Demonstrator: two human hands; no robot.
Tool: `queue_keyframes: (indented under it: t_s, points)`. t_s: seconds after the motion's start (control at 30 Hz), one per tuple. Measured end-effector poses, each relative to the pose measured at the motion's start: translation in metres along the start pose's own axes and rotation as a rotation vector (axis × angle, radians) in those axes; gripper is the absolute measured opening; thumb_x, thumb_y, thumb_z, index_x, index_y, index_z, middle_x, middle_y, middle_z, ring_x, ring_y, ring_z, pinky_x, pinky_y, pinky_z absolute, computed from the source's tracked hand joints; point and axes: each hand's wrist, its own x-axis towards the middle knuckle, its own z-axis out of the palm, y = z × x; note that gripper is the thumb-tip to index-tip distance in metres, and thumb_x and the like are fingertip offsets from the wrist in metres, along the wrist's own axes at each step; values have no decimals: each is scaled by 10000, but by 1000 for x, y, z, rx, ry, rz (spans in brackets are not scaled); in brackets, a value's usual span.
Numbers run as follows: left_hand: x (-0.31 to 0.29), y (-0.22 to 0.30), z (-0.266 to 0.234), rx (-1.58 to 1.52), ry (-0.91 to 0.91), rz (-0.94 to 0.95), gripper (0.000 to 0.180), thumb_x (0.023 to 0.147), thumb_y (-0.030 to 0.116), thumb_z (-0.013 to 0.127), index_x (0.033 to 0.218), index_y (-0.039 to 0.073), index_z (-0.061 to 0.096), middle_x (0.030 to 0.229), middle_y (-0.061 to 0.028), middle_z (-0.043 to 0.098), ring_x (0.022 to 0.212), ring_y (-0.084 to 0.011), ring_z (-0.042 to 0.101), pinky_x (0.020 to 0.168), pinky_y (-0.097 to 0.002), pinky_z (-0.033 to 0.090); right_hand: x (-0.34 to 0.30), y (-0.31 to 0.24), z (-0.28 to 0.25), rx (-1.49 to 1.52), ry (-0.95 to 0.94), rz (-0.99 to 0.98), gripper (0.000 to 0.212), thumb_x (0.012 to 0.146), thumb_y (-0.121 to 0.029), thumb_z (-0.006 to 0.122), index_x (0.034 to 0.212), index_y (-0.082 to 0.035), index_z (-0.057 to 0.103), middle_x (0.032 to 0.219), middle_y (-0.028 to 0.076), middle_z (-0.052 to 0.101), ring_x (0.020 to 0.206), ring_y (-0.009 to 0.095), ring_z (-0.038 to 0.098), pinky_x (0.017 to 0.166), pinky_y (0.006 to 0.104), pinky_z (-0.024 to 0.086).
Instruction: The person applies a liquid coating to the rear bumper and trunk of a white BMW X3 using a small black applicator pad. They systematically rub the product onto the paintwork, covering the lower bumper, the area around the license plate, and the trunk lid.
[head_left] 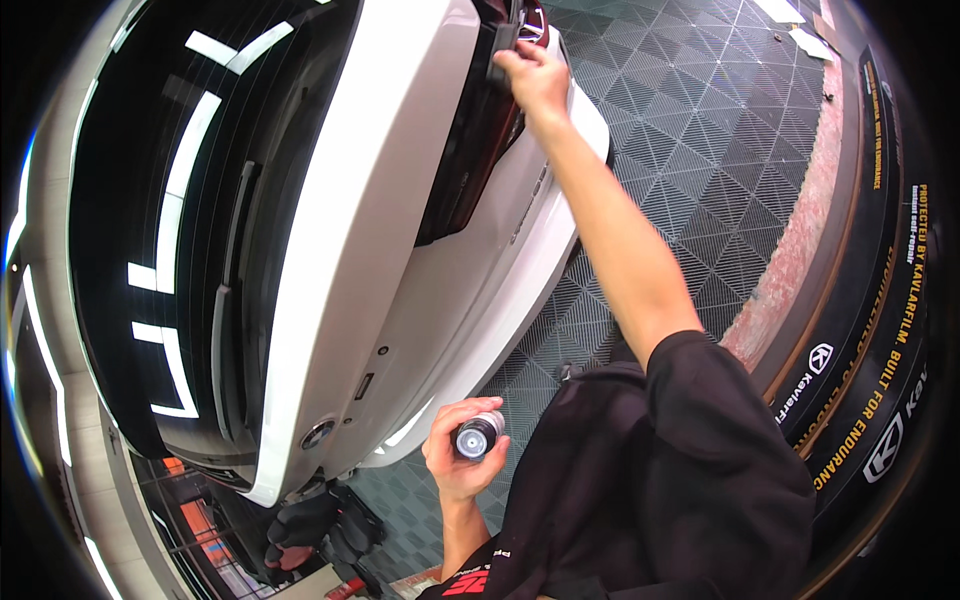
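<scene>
Head: left hand [453,474] holds bottle [475,438], right hand [538,82] seemingly a block [503,52].

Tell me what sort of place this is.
Probably a car detailing workshop: there's a white car, a grey patterned floor and, on the right, black banners with yellow lettering.

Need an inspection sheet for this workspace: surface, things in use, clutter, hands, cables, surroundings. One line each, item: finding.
Surface: rear of a white car, with a dark taillight.
Things in use: small dark bottle, one end facing the camera; black block at the taillight, contact hard to tell.
Clutter: white sheet on the floor, upper right.
Hands: left hand grips the bottle; right hand, arm stretched out, holds the black block.
Cables: nothing seen.
Surroundings: grey patterned floor tiles, reddish strip along their edge, dark printed banner at right.
</scene>
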Motion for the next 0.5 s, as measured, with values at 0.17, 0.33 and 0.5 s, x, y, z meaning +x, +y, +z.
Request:
queue_keyframes:
  t_s: [0.17,0.33,0.5]
  points:
    - [-10,1,-4,-51,55,24,508,712,-22,792,1162,-15,554,1038,-195,655,967,-333,693,870,-464,585,-40,10,-5,-36,-82,-46,587,715,-272,793,1231,-21,670,957,123,730,880,174,692,814,308,543]
    - [-16,-5,-11,-76,52,49,512,712,-25,792,1164,-17,553,1038,-196,654,967,-333,693,872,-465,586,-170,33,-20,-123,-74,-197,479,713,-166,737,1167,-25,673,1092,164,642,1050,307,620,946,398,499]
    - [-19,-6,-19,-64,-18,57,493,751,18,790,1173,8,535,1039,-180,638,976,-327,682,888,-476,573,-263,54,-31,-315,-174,-340,510,645,-83,755,1147,-149,701,1145,104,557,1092,307,532,963,440,455]
